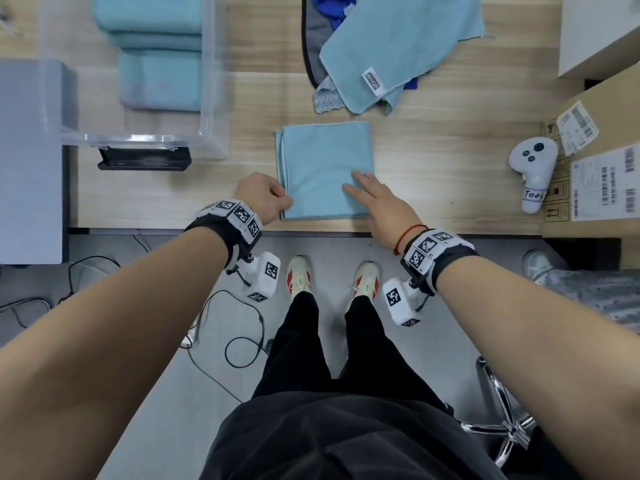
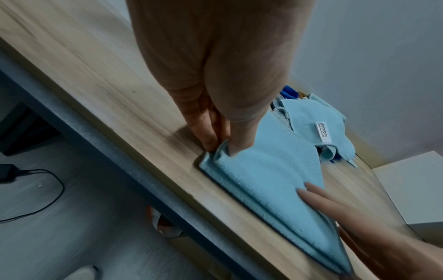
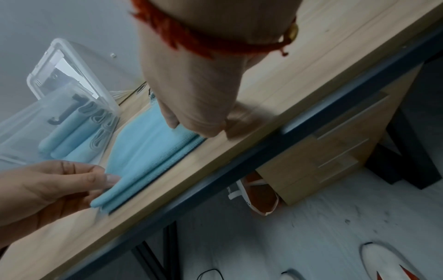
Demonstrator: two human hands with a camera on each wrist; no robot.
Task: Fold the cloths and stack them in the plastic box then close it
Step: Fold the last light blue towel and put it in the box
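At the far left a grey cabinet [image 1: 31, 161] stands against the wooden table [image 1: 433, 161], and just right of it sits the clear plastic box [image 1: 211, 98], open, with folded light-blue cloths [image 1: 159, 81] packed inside; a black latch [image 1: 143, 160] lies flat at its near wall. The left hand [image 1: 265, 197] pinches the near left corner of the folded cloth [image 1: 325, 168], thumb on top and fingers beneath the edge. This cloth is a soft, ribbed light-blue square lying at the table's near edge. The right hand [image 1: 379, 202] rests flat on its near right part, fingers straight and spread. Farther back a loose cloth pile [image 1: 391, 50] shows a white sewn tag, its print too small to read. At the right a white controller [image 1: 533, 168] bears a handwritten label, unclear, beside cardboard cartons [image 1: 595, 174] with barcode stickers.
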